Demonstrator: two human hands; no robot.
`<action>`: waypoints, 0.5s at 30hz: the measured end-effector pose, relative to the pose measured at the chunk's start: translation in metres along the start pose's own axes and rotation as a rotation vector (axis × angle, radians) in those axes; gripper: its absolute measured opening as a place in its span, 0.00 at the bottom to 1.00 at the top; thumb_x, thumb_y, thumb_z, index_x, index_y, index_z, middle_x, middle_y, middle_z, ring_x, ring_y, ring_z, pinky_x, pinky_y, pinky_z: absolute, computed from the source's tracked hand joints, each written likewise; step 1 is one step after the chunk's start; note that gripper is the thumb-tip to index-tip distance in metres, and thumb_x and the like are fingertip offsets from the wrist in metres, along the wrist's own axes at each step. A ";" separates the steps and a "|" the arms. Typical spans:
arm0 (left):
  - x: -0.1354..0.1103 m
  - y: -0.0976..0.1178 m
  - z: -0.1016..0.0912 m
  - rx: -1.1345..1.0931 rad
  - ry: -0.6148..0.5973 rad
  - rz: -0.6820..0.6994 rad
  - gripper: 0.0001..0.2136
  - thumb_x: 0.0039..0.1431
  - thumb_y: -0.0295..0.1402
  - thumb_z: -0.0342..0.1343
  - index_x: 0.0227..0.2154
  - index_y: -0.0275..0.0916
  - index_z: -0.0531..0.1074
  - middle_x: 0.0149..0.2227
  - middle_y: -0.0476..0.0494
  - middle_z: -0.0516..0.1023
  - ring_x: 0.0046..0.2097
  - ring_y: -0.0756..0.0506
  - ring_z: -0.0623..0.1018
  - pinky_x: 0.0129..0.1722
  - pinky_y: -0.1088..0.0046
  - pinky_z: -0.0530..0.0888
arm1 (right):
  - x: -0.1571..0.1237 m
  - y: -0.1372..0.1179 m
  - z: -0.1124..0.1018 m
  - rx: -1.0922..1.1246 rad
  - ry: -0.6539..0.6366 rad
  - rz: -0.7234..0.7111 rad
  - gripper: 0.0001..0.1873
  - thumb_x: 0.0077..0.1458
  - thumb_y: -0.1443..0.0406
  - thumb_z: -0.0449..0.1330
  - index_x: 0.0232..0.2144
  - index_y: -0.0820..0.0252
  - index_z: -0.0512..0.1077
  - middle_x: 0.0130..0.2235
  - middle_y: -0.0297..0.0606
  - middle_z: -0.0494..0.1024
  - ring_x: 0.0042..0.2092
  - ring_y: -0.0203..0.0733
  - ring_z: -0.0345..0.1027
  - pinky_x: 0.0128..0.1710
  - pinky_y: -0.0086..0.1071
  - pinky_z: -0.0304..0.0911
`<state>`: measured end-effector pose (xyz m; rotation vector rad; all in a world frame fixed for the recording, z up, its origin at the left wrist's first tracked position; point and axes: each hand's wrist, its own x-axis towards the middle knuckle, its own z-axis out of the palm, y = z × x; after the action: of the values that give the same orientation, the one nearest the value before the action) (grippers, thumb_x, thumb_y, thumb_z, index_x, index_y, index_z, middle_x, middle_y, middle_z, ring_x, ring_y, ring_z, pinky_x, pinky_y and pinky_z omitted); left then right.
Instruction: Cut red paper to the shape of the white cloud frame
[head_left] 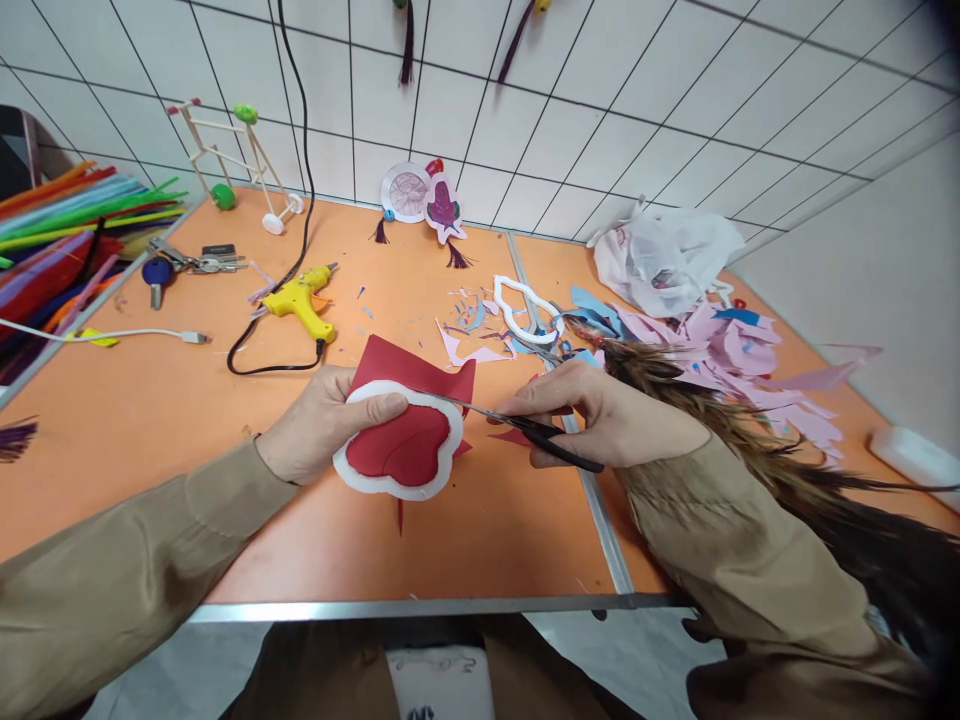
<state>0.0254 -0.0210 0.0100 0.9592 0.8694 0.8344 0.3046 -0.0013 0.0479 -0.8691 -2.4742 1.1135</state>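
My left hand (pixel 324 424) pinches a sheet of red paper (pixel 397 366) together with a white heart-shaped frame (pixel 346 478) that lies over it, thumb on top. Red paper (pixel 405 445) shows through the frame's opening. In my right hand (pixel 581 410) is a pair of scissors (pixel 551 440) with black handles. Its blades reach left along the frame's upper right edge, at the red paper; whether they are fully closed I cannot tell. Small red offcuts (pixel 516 437) lie below and behind the right hand.
A yellow glue gun (pixel 302 305) with its black cord lies at the left, near keys (pixel 214 262) and colourful pipe cleaners (pixel 75 225). Paper scraps (pixel 720 345), a plastic bag (pixel 660 255) and brown feathers (pixel 720 430) occupy the right. A stick frame model (pixel 232 165) stands by the wall.
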 end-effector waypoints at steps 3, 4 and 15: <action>0.000 -0.001 -0.002 0.024 -0.016 0.003 0.08 0.49 0.38 0.67 0.27 0.38 0.81 0.29 0.43 0.84 0.29 0.45 0.81 0.30 0.74 0.75 | 0.001 -0.005 -0.003 -0.014 -0.037 -0.001 0.15 0.52 0.63 0.64 0.42 0.63 0.79 0.25 0.35 0.75 0.26 0.32 0.65 0.26 0.25 0.64; 0.000 -0.001 -0.002 0.028 -0.022 0.003 0.08 0.49 0.38 0.67 0.27 0.38 0.81 0.30 0.42 0.84 0.30 0.45 0.81 0.30 0.74 0.75 | 0.002 -0.006 -0.005 -0.015 -0.054 -0.001 0.15 0.52 0.62 0.64 0.43 0.63 0.79 0.26 0.36 0.76 0.26 0.32 0.65 0.27 0.24 0.64; 0.002 -0.002 -0.002 0.032 -0.059 -0.029 0.09 0.48 0.38 0.68 0.25 0.36 0.80 0.26 0.46 0.83 0.27 0.49 0.79 0.27 0.78 0.75 | 0.001 -0.006 -0.012 -0.031 -0.144 -0.042 0.16 0.55 0.64 0.63 0.44 0.67 0.77 0.26 0.37 0.76 0.25 0.31 0.64 0.25 0.23 0.60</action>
<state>0.0249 -0.0192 0.0074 0.9924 0.8460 0.7652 0.3073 0.0037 0.0602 -0.7667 -2.6197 1.1640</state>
